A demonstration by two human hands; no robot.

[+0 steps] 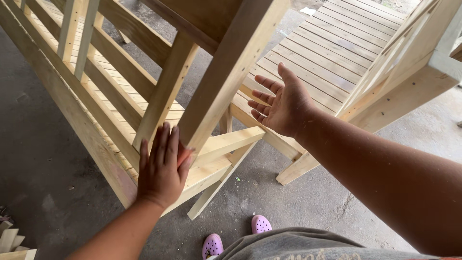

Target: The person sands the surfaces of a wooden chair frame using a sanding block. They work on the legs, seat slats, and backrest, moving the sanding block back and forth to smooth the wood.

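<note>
A pale wooden bench frame (96,110) with slatted seat and rails stands tilted in front of me. My left hand (162,166) lies flat, fingers spread, against the lower end of a thick upright post (226,72) of that frame. My right hand (284,103) hovers open, palm up and fingers apart, just right of the post and above a second slatted bench (327,53); it holds nothing.
Grey concrete floor (43,163) lies all around. My feet in pink perforated clogs (236,236) stand near the bottom. Wood offcuts (12,240) are piled at the bottom left. A third wooden frame (409,72) rises at the right.
</note>
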